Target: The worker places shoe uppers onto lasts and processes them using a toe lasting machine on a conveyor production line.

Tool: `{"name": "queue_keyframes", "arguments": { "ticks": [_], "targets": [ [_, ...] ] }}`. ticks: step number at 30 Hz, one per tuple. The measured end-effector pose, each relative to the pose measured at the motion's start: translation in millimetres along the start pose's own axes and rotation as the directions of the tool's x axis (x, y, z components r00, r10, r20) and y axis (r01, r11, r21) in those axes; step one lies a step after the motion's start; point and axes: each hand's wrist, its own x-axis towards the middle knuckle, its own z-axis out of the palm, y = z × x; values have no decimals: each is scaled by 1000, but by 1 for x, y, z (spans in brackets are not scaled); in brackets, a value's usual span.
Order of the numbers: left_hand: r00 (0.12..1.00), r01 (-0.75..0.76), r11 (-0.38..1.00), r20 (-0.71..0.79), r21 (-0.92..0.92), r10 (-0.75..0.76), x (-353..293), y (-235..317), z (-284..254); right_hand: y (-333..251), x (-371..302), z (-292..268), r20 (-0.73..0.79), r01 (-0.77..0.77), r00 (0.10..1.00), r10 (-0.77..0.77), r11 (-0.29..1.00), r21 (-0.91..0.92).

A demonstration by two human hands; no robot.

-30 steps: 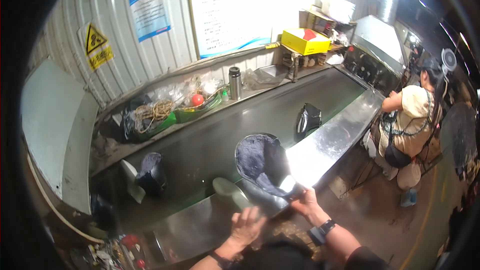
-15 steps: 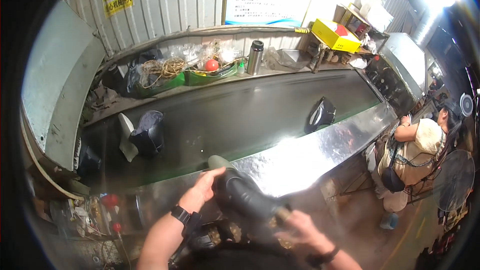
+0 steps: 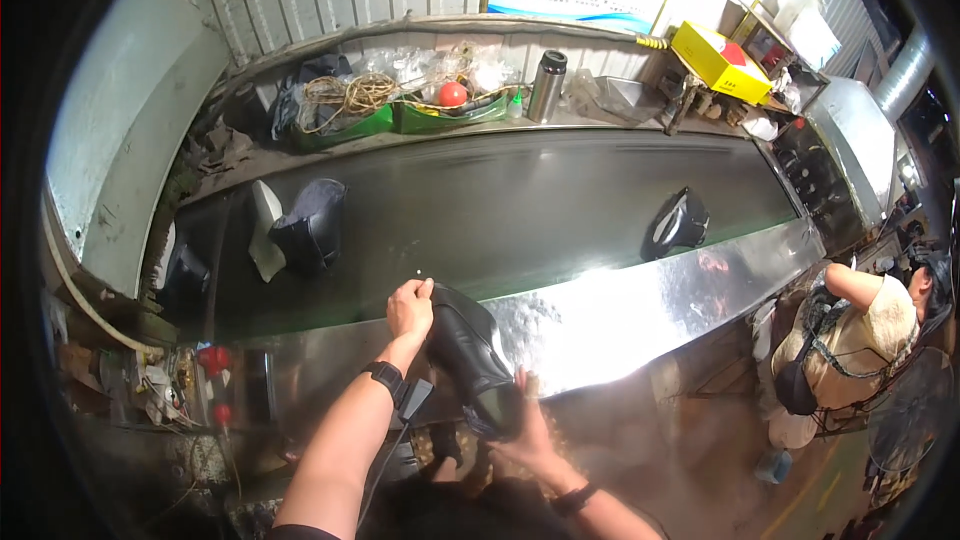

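Note:
A black leather boot [image 3: 465,345] hangs at the near edge of the conveyor, between my two hands. My left hand [image 3: 410,310] is closed at its upper end, with the thumb against the leather. Lower down, my right hand [image 3: 528,435] grips the boot's other end from the right side, fingers pointing up along it. On the dark belt [image 3: 480,210], to the left, a pale sole [image 3: 266,230] stands beside another black boot [image 3: 312,225]. Farther right on the belt lies one more black boot [image 3: 677,224], tilted.
A shiny metal ledge [image 3: 620,325] runs along the belt's near side. Behind the belt stand green trays [image 3: 350,130] with cord and a red ball, a steel flask [image 3: 547,85] and a yellow box [image 3: 720,62]. A person [image 3: 850,330] sits at the right.
The boot in my hands has turned more upright, and its pale end no longer shows. My right hand has moved up and left along its side. The whole view has shifted slightly.

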Motion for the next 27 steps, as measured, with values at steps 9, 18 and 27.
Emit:
{"name": "queue_keyframes", "arguments": {
  "ticks": [9,18,27],
  "targets": [
    [952,281,952,161,-123,-260,-55,-10,-19,7,-38,-62,288,35,957,17,984,-176],
    [949,202,964,209,172,-237,-78,11,-6,12,-30,-81,509,8,859,47,994,-105],
    [932,363,925,56,-112,-358,-66,-17,4,61,-24,-66,548,168,828,-119,985,-40]
  ]
}}
